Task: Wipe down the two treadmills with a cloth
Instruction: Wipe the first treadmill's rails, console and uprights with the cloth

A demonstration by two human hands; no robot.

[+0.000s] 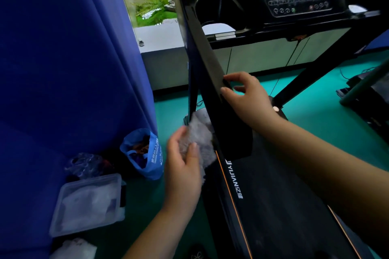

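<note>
A black treadmill (263, 195) fills the right half of the view, its console (294, 4) at the top and its left handrail (207, 54) slanting down toward me. My left hand (184, 166) grips a grey fluffy cloth (200, 132) against the outer side of the left upright, low near the deck. My right hand (248, 94) holds the lower end of the handrail, thumb and fingers curled round its tip. Part of a second machine (366, 94) shows at the right edge.
A blue curtain (69, 69) hangs on the left. On the green floor (315, 94) beside it stand a blue plastic bag (145, 153), a clear lidded box (88, 204) and crumpled clear plastic (86, 164). A low white cabinet (263, 57) runs behind the treadmill.
</note>
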